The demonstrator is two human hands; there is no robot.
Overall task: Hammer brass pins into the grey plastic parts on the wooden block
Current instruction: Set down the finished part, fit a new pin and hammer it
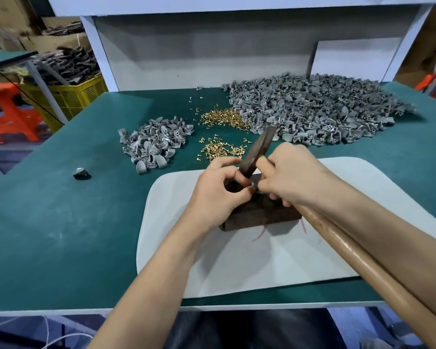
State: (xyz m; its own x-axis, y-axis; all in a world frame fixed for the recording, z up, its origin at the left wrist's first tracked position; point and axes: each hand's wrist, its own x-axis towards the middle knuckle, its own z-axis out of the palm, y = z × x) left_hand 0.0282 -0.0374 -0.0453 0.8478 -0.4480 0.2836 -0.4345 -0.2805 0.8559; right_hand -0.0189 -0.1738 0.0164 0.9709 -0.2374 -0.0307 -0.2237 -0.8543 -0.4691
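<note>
pinches a grey part (253, 188) on the block (262, 216) with left hand (215, 195); grips hammer (256, 152) near its head with right hand (290, 176), fingertips at the same part. seems mid-cycle, not yet struck. leaves plenty: loose pins (220, 148), big pile (312, 114), small pile (152, 144); finished one unclear.

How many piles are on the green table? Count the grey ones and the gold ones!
Grey plastic part piles: 2, the big grey pile and the small grey pile
Brass pin piles: 2, the far brass pile and the near brass pile
Total: 4 piles
</note>
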